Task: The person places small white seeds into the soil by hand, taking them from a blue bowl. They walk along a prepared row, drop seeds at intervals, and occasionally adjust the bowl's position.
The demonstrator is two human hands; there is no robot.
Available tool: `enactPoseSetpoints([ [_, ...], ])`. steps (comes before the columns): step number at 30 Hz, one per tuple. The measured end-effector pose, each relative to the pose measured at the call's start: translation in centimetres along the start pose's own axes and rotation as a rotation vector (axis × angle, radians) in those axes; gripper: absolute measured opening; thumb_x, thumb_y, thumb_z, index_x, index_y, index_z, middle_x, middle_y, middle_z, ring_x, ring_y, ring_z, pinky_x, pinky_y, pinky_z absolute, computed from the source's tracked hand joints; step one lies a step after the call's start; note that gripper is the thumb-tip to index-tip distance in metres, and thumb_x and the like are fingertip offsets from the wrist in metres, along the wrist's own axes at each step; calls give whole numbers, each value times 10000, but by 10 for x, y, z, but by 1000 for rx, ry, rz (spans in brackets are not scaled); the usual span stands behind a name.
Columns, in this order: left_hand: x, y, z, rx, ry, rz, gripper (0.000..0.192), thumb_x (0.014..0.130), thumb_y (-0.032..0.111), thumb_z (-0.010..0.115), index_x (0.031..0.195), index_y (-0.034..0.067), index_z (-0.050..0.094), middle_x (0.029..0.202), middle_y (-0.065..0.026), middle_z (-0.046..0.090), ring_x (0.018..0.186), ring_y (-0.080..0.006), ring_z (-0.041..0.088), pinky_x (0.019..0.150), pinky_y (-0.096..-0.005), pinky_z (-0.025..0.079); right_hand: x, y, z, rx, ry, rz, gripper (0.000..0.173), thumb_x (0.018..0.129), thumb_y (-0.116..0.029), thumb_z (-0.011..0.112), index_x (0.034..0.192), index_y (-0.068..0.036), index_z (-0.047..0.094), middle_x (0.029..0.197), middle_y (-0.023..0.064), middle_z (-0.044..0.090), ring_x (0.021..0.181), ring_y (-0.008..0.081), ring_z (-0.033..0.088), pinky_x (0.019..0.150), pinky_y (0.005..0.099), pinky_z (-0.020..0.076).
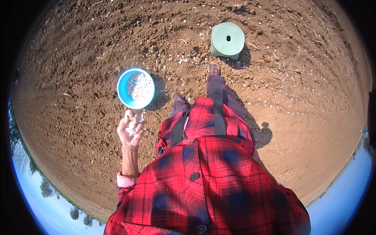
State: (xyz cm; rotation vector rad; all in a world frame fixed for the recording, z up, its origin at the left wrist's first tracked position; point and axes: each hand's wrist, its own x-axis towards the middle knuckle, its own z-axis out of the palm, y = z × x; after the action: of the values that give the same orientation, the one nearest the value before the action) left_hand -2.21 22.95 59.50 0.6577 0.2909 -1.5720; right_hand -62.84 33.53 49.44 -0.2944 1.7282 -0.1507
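My left hand [130, 127], palm up with fingers curled, holds several white garlic cloves [132, 127]. Just beyond its fingertips, a light blue plastic bucket [120, 88] stands on the soil, partly filled with more whitish cloves [140, 88]. My right hand is out of view; only part of the right forearm shows beside the red plaid shirt [202, 176], and the hand is hidden at my side.
A pale green plastic stool [226, 44] with a hole in its seat stands ahead, beyond my feet. Brown tilled soil [88, 58] surrounds me, with small white pieces scattered in rows. My two feet are between the bucket and the stool.
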Motion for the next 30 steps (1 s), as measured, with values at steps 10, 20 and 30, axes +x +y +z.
enactPoseSetpoints([
  [10, -78, 8, -50, -139, -185, 84, 200, 981, 229, 489, 924, 40, 455, 785, -68, 452, 620, -167, 461, 343, -220, 374, 48, -70, 59, -349, 25, -209, 185, 888, -185, 537, 818, -58, 653, 691, 63, 634, 531, 171, 591, 469, 330, 517],
  [20, -17, 12, 2, -53, -329, -153, 286, 1006, 309, 440, 897, 45, 427, 825, -86, 462, 645, -213, 479, 354, -247, 393, -66, -274, 261, -95, -619, -725, 203, 859, -115, 520, 988, 15, 609, 739, 28, 589, 547, 54, 505, 455, 213, 426],
  [30, 16, -23, 31, 93, -318, -325, 269, 976, 315, 502, 932, 52, 465, 906, -131, 531, 729, -286, 567, 360, -296, 515, -126, -261, 339, -66, -954, -706, 245, 964, -267, 550, 1003, -35, 621, 659, -34, 562, 523, 34, 409, 456, 224, 305],
])
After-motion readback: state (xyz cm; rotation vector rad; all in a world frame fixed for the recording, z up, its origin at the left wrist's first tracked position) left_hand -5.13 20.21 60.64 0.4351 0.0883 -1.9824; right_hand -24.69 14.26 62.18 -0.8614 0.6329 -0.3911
